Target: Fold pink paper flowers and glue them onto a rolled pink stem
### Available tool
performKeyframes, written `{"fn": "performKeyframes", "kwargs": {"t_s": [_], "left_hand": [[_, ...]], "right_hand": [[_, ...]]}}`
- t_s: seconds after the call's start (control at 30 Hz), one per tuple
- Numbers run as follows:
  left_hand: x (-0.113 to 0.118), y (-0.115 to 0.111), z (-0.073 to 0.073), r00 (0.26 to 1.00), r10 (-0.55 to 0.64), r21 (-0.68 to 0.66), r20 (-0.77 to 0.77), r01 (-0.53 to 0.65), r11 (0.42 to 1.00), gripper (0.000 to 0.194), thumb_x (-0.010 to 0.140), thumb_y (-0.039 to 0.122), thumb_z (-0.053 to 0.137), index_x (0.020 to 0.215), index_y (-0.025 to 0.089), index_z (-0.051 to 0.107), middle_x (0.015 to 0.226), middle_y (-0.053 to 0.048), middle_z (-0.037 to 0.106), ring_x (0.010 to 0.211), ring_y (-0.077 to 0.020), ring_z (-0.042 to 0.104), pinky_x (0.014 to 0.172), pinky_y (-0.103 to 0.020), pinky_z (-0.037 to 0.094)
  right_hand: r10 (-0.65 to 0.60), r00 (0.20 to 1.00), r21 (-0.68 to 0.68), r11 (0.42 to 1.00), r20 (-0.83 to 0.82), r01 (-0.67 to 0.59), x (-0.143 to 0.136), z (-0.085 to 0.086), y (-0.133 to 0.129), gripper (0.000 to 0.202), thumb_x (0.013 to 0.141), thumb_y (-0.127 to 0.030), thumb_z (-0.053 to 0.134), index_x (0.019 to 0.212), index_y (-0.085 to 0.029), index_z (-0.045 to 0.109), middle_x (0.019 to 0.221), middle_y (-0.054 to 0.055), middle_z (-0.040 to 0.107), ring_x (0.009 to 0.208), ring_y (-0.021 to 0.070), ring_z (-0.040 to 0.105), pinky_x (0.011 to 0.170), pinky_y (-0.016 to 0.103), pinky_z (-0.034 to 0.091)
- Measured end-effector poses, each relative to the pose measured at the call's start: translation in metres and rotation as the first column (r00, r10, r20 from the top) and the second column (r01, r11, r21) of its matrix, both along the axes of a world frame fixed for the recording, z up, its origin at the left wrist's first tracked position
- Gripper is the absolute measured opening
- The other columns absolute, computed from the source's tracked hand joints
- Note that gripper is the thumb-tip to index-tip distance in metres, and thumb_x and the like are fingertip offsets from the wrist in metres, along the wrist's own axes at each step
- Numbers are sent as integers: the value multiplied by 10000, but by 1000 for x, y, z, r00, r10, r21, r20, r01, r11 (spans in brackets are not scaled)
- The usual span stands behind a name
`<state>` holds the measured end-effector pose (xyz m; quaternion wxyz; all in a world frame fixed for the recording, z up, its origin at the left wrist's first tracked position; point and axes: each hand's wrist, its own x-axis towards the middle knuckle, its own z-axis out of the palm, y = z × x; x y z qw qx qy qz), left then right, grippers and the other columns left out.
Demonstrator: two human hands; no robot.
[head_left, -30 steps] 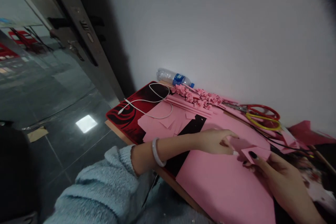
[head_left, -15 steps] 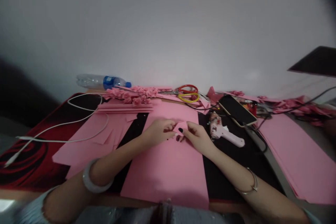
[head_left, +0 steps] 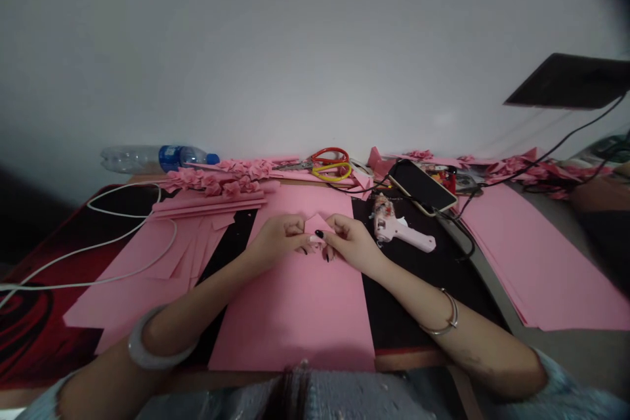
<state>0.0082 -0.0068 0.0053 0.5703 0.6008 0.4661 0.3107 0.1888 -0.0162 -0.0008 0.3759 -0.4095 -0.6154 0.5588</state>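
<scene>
1. Dimly lit overall, with a muted grey cast.
2. Brightest low on the middle of the wall point(head_left: 305, 118); fades toward both sides.
3. Softly shadowed across the near half of the large pink sheet point(head_left: 295, 321).
4. Stretched toward the edges; blackened at the top-right corner.
5. Slightly soft around the small pink paper point(head_left: 317, 223).

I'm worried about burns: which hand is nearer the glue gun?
Right. The right hand is just left of the glue gun, not touching it; the left hand is farther left, beyond the right.

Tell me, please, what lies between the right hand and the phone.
In the head view, the pale glue gun lies between the right hand and the phone.
</scene>
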Motion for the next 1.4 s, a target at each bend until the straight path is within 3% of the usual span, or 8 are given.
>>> {"fn": "performKeyframes", "kwargs": {"t_s": [0.13, 0.3, 0.4, 0.5, 0.67, 0.87, 1.13, 1.4], "left_hand": [[-1, 0, -3, 998, 14, -43, 61, -11, 999, 265, 693, 334, 704, 687, 157, 507, 687, -23, 707, 667, -151, 683, 636, -260, 543], [-2, -2, 3, 996, -74, 10, 45, 73, 997, 242, 774, 361, 619, 862, 138, 592, 730, -22, 690, 648, -135, 667, 584, -223, 517], [-4, -2, 3, 999, -34, 85, -28, 36, 996, 220, 808, 360, 571, 780, 142, 575, 544, 29, 599, 480, -97, 587, 431, -167, 416], [-4, -3, 2, 998, 35, 130, -57, -28, 991, 243, 807, 335, 571, 667, 136, 556, 486, 31, 568, 427, -76, 529, 403, -158, 381], [-1, -6, -2, 992, 54, -43, 111, -50, 998, 218, 779, 322, 616, 867, 123, 617, 715, -36, 699, 621, -135, 677, 582, -221, 529], [2, -9, -6, 974, 55, -131, 220, -27, 991, 329, 733, 393, 674, 914, 125, 611, 860, -80, 713, 719, -191, 710, 682, -294, 559], [4, -13, -7, 969, 39, -142, 242, -4, 990, 326, 730, 367, 682, 942, 131, 611, 828, -59, 701, 772, -204, 711, 675, -281, 557], [3, -15, -8, 976, 12, -123, 218, 15, 992, 345, 750, 359, 660, 996, 119, 627, 883, -84, 714, 802, -213, 713, 673, -274, 554]], "right_hand": [[-23, 993, -28, 999, -112, 20, 1, -5, 4, 251, 796, -401, 612, 809, -180, 496, 600, -30, 607, 441, 105, 589, 432, 216, 469], [-52, 995, 50, 997, -83, 56, 3, -1, 3, 208, 815, -359, 595, 783, -171, 512, 569, -36, 573, 425, 82, 534, 432, 206, 427], [-22, 998, 46, 999, -56, 24, 3, 0, 2, 174, 821, -323, 578, 773, -168, 514, 563, -36, 566, 424, 77, 517, 437, 207, 415], [-45, 997, 55, 997, -58, 48, 2, -1, 1, 143, 809, -287, 577, 869, -183, 501, 572, -56, 544, 436, 87, 521, 439, 211, 409], [-175, 984, 212, 963, 26, 166, 1, 0, -2, 195, 819, -231, 559, 996, -217, 479, 679, -58, 504, 482, 73, 455, 466, 209, 376], [-250, 967, 390, 897, 58, 208, 0, 5, -6, 189, 802, -160, 550, 987, -191, 570, 747, -12, 516, 625, 107, 472, 572, 239, 391], [-213, 976, 213, 953, -47, 218, -2, 4, -5, 120, 740, -191, 638, 850, -170, 594, 681, -32, 469, 590, 91, 424, 539, 221, 355], [-171, 980, 60, 982, -106, 178, 0, -1, -2, 185, 739, -308, 687, 817, -176, 583, 614, -55, 466, 459, 61, 343, 426, 211, 268]]}}
